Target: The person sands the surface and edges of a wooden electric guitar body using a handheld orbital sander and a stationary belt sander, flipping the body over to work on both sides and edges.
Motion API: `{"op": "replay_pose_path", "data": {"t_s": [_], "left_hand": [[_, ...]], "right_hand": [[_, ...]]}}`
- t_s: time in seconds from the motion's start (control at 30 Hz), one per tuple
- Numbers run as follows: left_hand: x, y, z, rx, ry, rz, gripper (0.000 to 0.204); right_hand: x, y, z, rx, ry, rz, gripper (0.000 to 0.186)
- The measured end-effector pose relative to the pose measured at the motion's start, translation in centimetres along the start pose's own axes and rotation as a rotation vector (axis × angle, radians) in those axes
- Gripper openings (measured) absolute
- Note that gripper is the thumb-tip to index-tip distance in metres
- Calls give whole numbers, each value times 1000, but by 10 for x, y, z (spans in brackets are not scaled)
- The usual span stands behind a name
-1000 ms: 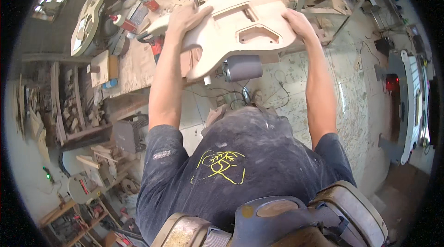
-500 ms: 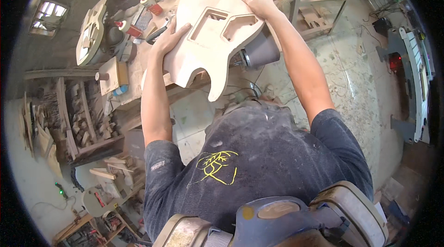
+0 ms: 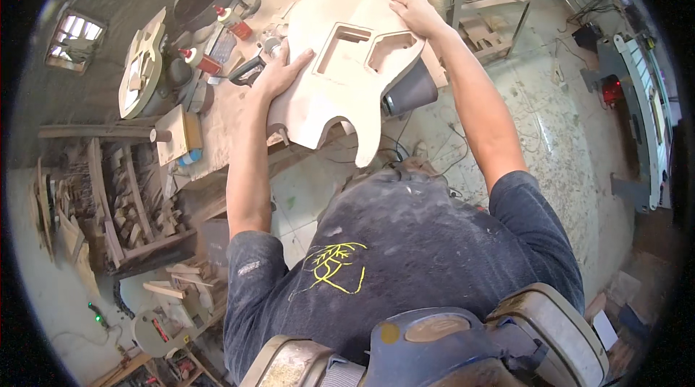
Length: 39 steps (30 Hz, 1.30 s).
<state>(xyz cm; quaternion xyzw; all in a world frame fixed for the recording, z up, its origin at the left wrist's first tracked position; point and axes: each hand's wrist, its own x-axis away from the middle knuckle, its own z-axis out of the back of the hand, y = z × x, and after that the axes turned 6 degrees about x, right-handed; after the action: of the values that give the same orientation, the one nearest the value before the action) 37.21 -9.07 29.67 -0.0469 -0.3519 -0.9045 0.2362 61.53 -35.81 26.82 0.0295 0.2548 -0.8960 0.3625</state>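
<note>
A pale, unfinished wooden guitar body [image 3: 308, 101] is held in both hands above the workbench, its two horns pointing back toward me. Two routed cavities show in its upper face. My left hand [image 3: 279, 74] grips the left edge, thumb lying on the face and fingers partly hidden at the rim. At the far right edge my right hand [image 3: 418, 15] is closed on the body, its fingers over the top and the thumb out of sight. A grey cylinder [image 3: 411, 91] pokes out from beneath the body's right side.
Two red-and-white squeeze bottles [image 3: 233, 23] and a lamp-like shade [image 3: 201, 2] stand on the dusty workbench [image 3: 217, 115]. Another guitar body [image 3: 141, 65] is at the left, above a block [image 3: 179, 135]. A scrap-wood rack [image 3: 134, 202] lies lower left; a wooden frame [image 3: 457, 3] stands far right.
The guitar body has shifted a little to the right with both hands still on it. The whole view has also moved slightly, so the bench appears lower.
</note>
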Motion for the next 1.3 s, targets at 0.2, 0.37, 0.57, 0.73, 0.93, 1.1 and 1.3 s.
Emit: {"op": "replay_pose_path", "data": {"t_s": [0.2, 0.37, 0.57, 0.73, 0.93, 1.1, 1.3], "left_hand": [[1, 15, -5, 54, -103, 13, 108], [3, -3, -3, 56, -40, 6, 108], [12, -26, 10, 29, -3, -41, 107], [18, -32, 15, 15, 8, -29, 104], [14, -13, 11, 6, -12, 11, 106], [5, 5, 4, 17, -40, -26, 108], [-5, 35, -5, -24, -54, -24, 106]], "right_hand": [[-3, 26, 3, -31, 24, 78, 40], [-9, 14, -3, -11, -51, 40, 43], [-3, -27, -3, -13, -32, 97, 40], [-5, -37, -8, -10, -22, 138, 39], [2, -25, 0, -68, 40, 107, 39], [6, -14, 14, -160, -51, 9, 45], [1, 37, 7, -94, 12, 12, 44]]}}
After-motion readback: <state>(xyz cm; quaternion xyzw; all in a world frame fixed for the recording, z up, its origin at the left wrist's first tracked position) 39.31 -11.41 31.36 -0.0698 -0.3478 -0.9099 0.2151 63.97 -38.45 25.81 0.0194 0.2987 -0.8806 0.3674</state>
